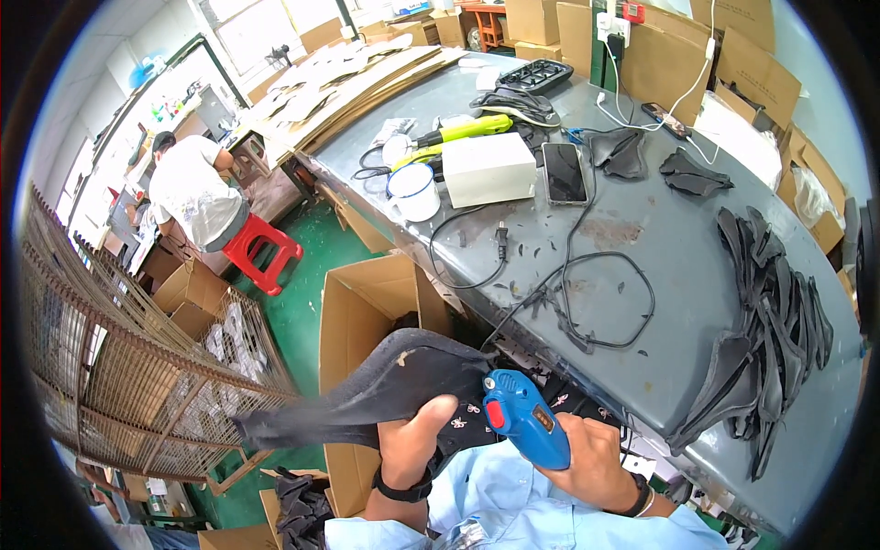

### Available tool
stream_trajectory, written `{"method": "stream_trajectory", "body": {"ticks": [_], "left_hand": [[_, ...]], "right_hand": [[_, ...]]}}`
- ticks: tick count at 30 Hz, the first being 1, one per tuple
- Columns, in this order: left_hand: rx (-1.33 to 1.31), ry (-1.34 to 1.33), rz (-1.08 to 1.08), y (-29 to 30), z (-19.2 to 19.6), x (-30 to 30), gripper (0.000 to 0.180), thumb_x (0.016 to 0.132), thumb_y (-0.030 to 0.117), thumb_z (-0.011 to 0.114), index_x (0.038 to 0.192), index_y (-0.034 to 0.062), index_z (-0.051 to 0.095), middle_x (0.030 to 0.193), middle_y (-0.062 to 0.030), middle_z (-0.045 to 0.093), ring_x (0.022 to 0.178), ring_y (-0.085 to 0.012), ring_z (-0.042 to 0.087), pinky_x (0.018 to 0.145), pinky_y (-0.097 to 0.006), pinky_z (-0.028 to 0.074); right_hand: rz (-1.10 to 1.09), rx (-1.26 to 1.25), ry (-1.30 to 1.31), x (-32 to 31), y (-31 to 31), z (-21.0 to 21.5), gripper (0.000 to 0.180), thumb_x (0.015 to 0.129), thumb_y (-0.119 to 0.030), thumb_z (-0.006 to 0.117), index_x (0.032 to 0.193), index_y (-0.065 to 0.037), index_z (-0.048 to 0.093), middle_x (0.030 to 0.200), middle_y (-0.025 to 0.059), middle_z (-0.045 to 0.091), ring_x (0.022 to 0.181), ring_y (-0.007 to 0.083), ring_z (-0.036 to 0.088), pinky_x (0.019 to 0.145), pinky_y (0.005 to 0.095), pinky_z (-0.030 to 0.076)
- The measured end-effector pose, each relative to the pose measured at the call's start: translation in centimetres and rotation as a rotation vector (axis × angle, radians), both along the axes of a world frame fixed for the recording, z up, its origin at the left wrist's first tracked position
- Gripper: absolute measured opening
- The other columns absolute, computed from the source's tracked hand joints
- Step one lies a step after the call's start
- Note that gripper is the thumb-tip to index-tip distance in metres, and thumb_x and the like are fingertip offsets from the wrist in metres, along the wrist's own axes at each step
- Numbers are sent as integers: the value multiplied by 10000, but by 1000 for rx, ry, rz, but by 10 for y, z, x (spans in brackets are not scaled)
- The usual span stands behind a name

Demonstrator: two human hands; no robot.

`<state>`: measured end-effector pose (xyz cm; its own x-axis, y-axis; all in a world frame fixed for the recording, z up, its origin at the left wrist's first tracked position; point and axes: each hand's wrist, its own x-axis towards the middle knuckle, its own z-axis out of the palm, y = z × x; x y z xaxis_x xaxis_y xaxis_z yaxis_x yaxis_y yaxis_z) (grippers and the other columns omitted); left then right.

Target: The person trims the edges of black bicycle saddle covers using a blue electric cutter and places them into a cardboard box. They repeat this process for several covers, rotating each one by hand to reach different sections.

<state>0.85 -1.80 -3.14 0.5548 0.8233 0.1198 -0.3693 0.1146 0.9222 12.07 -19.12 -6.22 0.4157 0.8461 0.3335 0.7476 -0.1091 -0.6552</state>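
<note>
My left hand (412, 440) grips a black curved piece of material (385, 380), shaped like a saddle cover, held out over an open cardboard box (353, 307). My right hand (591, 454) is closed around a blue glue gun (524, 417) with a red trigger, its nozzle touching the black piece's right end. A black cord (587, 302) runs from the gun up onto the grey table (678, 247). Both hands hover below the table's front edge, above my lap.
A stack of black cut pieces (775, 339) lies on the table's right. A phone (565, 172), white box (488, 168), white mug (414, 191) and tools sit further back. A wire cage (119, 357) stands left. Another person (197, 197) sits by a red stool (261, 249).
</note>
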Motion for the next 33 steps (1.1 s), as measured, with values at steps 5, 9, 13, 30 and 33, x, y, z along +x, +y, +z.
{"method": "stream_trajectory", "body": {"ticks": [5, 9, 13, 30, 33], "left_hand": [[-20, -110, 57, -1, 12, 8, 328, 867, 144, 613, 1148, 7, 511, 1051, -76, 560, 987, -160, 533, 903, -304, 421], [-47, -130, 89, -4, 1, 10, 309, 854, 46, 610, 1147, 11, 519, 1062, -68, 569, 976, -148, 543, 904, -287, 419], [-108, -138, 101, -9, -5, 13, 315, 844, -3, 607, 1147, 11, 523, 1081, -75, 587, 984, -152, 561, 907, -285, 425], [409, 527, -414, 38, 30, -5, 241, 798, -9, 615, 1039, -20, 602, 912, -34, 617, 832, -94, 551, 757, -229, 441], [542, 575, -473, 47, 24, -7, 253, 781, -36, 598, 1032, -12, 612, 897, -34, 607, 824, -100, 553, 733, -250, 448]], "right_hand": [[8, -31, 3, 1, -3, -3, 557, 617, -161, 800, 1064, 15, 518, 714, 153, 624, 599, 305, 629, 579, 373, 498], [40, -4, 25, 3, 0, 0, 540, 638, -217, 819, 1027, 24, 532, 742, 148, 638, 604, 289, 648, 572, 352, 514], [42, -41, 67, 2, -1, 2, 546, 661, -277, 840, 992, 39, 543, 812, 144, 653, 628, 269, 669, 578, 326, 532], [72, -43, -21, 1, -5, 4, 582, 570, -136, 804, 1053, 12, 515, 707, 119, 611, 599, 287, 613, 561, 356, 472], [100, -19, -9, 0, -4, 1, 579, 569, -143, 804, 1048, 11, 519, 707, 118, 611, 599, 288, 611, 560, 355, 472]]}}
